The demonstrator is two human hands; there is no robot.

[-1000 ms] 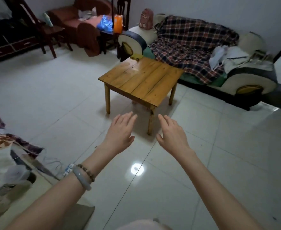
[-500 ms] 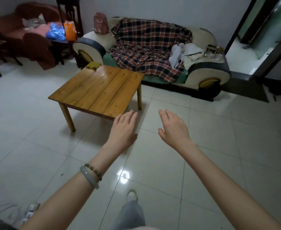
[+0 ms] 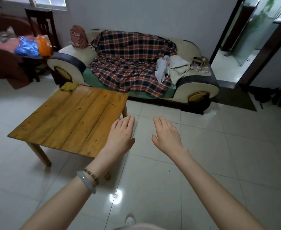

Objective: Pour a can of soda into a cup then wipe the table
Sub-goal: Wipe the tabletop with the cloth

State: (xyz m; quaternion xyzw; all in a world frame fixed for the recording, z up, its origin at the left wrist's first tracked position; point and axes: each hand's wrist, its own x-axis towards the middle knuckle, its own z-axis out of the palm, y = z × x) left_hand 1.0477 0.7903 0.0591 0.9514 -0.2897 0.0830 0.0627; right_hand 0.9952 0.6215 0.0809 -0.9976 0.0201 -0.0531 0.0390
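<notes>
Table (image 3: pixel 73 117): low, square, top of bare wooden planks in an orange-brown finish with visible knots, standing on pale glossy floor tiles (image 3: pixel 202 163) just in front of a sofa (image 3: pixel 196 88). Three of its legs are visible. One yellow cloth (image 3: pixel 69 86), crumpled, lies on the table's far left corner. Count: one table, one cloth, one sofa, one plaid blanket (image 3: pixel 129 63) spread over the sofa seat and back, one small reddish backpack (image 3: pixel 78 37) on the sofa's left armrest, and two bracelets (image 3: pixel 90 178) on the left wrist. The left hand (image 3: pixel 121 136) is held palm down, fingers straight and close together, holding nothing. It overlaps the table's right edge in the head view, and contact cannot be determined. The right hand (image 3: pixel 167 135) is likewise flat, fingers extended and slightly spread, empty, over the floor tiles beside the table. Compared with half a second ago, the table appears nearer and larger, the left hand now overlaps its right edge rather than the floor beside it, and the posture of both hands is unchanged.
</notes>
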